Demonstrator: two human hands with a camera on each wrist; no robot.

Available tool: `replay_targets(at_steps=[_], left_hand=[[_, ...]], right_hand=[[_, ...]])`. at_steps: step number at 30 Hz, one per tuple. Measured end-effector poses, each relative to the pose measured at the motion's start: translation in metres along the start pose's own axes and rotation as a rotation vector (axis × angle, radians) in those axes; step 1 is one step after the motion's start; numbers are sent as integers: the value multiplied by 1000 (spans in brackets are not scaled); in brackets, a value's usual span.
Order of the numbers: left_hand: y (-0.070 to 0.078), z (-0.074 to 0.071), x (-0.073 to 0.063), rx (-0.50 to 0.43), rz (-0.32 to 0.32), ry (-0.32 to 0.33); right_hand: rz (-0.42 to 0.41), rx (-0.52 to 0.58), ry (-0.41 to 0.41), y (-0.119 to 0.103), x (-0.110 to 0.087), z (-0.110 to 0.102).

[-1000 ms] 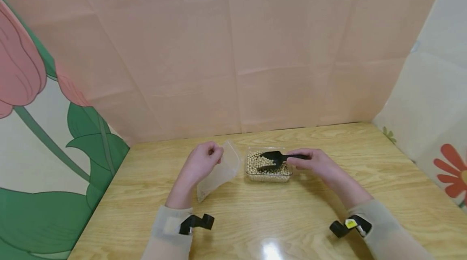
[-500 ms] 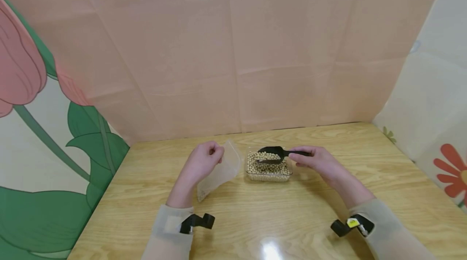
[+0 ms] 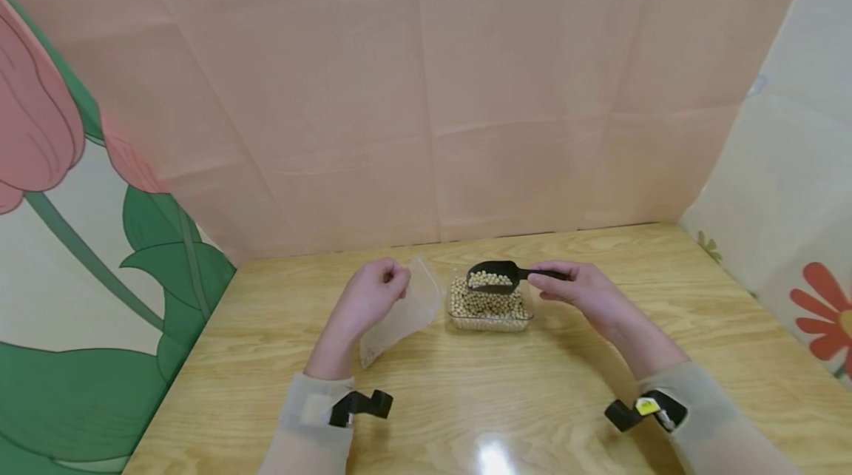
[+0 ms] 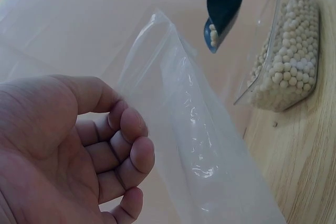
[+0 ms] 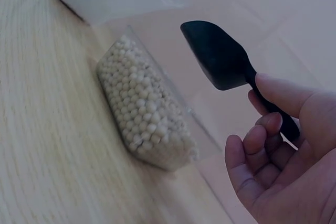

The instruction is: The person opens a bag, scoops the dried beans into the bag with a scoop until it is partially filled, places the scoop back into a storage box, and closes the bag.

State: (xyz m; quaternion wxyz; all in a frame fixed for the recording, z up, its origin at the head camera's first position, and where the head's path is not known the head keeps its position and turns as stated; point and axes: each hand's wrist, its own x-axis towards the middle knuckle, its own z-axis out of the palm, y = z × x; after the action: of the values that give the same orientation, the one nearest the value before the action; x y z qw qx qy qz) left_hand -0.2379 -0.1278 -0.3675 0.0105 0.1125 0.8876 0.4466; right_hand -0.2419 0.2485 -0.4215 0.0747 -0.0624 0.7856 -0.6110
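Fingers (image 5: 255,142) pinching smooth black scoop (image 5: 215,53), round beans (image 5: 135,98), clear box (image 3: 491,319), filmy bag (image 4: 199,135)

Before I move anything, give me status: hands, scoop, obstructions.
Left hand holding clear bag; right hand gripping black scoop. Scoop carrying pale beans, held above clear container. No obstacle seen between scoop and bag.

Head view looks down; closer wrist views share the scoop (image 5: 215,56).

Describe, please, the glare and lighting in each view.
Head view: bright glare on the table at the picture's bottom, soft shadow beneath the right arm; left wrist: glossy highlights along the plastic bag; right wrist: dimmer overall, the scoop almost black.
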Motion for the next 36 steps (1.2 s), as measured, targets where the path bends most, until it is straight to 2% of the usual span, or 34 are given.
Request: replay_targets(at_steps=[8,16,28,36], left_hand=[[0,1,1,10,-4,5],[0,3,4,13,9,15],[-1,4,6,13,1,11],[-2,4,6,16,5,18]], right_hand=[[-39,-27,-15,-20,0,6],[-57,-23,-32,-43,4,24],[-73,-75,-57,-52,17,45],[-91,-200,-40,-62,21,55]])
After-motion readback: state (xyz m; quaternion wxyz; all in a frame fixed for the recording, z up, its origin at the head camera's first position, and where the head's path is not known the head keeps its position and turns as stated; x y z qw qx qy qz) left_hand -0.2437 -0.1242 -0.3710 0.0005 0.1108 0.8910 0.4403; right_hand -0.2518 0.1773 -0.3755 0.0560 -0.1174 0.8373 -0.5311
